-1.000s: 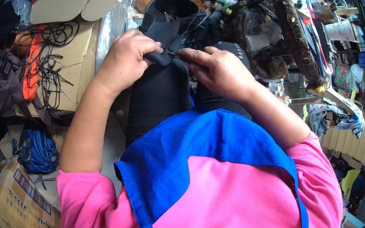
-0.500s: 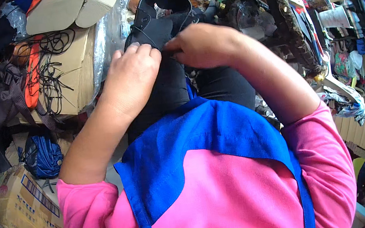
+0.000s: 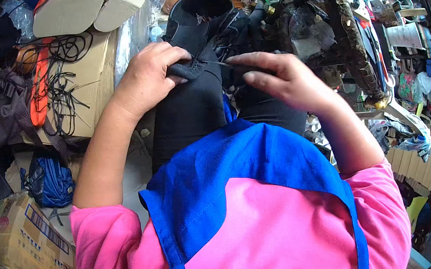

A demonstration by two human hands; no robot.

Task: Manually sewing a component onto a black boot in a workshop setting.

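The black boot [image 3: 198,44] stands upright on my lap, just past my blue apron [image 3: 242,174]. My left hand [image 3: 151,77] pinches its collar edge, fingers closed on the fabric. My right hand [image 3: 279,80] holds 1 thin black lace [image 3: 214,63] taut, fingertips narrow around it. A cardboard box [image 3: 92,69] with loose laces sits left.

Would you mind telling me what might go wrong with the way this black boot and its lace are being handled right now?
The left hand pinches only the edge of the black boot, which rests on the lap, so a firm tug might tip it off. The thin lace is stretched taut toward the right hand; it could slip from the fingers or pull out of the boot. Loose black cords lie on the cardboard box close by and could tangle with it.
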